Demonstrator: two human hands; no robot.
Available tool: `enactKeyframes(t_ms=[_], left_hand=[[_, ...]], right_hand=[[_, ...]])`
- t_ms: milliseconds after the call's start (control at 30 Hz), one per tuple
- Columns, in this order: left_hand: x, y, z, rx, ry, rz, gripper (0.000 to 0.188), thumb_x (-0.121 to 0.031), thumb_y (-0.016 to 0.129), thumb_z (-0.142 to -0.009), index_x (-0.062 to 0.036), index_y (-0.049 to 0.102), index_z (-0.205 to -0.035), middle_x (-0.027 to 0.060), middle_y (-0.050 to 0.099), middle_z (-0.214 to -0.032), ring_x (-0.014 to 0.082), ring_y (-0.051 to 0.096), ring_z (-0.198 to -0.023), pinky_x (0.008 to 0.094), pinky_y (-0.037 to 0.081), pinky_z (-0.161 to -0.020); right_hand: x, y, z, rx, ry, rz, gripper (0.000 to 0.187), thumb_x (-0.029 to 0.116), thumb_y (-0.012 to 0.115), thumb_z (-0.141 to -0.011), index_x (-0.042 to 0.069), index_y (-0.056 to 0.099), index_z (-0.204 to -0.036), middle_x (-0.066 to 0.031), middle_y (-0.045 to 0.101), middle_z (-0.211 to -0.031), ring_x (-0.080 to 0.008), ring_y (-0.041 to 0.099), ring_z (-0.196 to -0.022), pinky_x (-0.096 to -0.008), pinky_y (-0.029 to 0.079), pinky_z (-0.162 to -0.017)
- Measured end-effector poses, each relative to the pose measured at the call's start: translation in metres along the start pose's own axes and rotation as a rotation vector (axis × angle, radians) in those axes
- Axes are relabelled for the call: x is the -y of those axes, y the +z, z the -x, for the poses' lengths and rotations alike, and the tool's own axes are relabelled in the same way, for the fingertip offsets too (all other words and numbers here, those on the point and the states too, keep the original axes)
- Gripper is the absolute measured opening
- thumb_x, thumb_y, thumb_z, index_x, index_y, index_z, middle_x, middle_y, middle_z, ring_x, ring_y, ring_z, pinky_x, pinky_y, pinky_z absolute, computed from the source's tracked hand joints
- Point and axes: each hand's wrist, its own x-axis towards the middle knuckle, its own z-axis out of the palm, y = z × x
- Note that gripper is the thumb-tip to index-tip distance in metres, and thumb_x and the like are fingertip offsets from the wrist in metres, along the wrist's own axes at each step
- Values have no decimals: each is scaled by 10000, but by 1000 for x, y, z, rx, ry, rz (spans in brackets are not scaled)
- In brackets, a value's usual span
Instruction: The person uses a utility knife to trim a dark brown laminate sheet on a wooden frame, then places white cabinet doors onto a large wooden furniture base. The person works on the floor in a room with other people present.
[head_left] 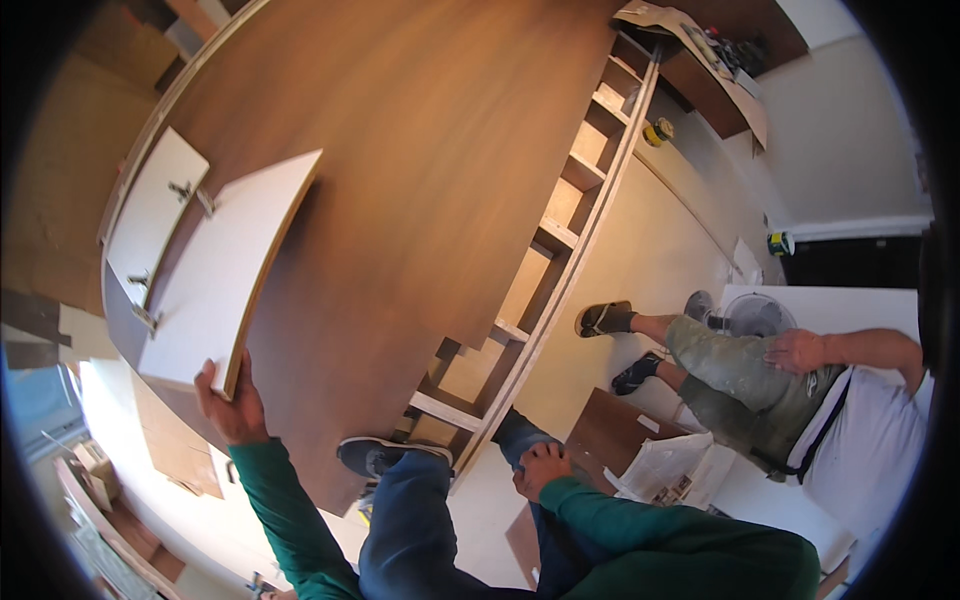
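Note:
My left hand [236, 402] grips the lower corner of a white cabinet door [222, 262], thumb on its face and fingers around the edge. The door is tilted up off a large brown wooden panel [400, 180]. Metal hinges [146, 318] sit along its left edge, facing a second white board [158, 208] with matching hinge parts. My right hand [543, 470] rests over my right knee with its fingers bent across the trousers, and I see nothing in it. My left shoe stands on the brown panel's near edge.
Along the panel's right side runs an open wooden frame [558, 232] with several compartments. Another person [790, 385] sits to the right, a hand on the knee, near a clear bucket [758, 315]. Tins, a brown board [620, 432] and plastic wrapping [665, 465] lie on the floor.

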Motion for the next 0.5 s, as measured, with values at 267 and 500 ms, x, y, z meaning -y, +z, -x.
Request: enactKeyframes(t_ms=[267, 500], left_hand=[[-92, 76, 184, -2, -31, -30, 571, -196, 683, -883, 121, 464, -1304, 239, 536, -1225, 363, 568, -1217, 410, 549, -1038], [-111, 130, 293, -3, 19, -129, 656, -215, 705, -873, 118, 428, -1365, 251, 559, -1232, 354, 605, -1172, 419, 553, -1021]], right_hand=[[-53, -9, 32, 206, 107, -191, 518, 443, 537, -945, 103, 655, -1317, -177, 534, -1440, -381, 403, -1395, -617, 305, -1131], [-160, -23, 23, 32, 251, -624, 405, 396, 615, -919, 75, 726, -1138, -205, 705, -1213, -387, 658, -1147, -476, 505, -1026]])
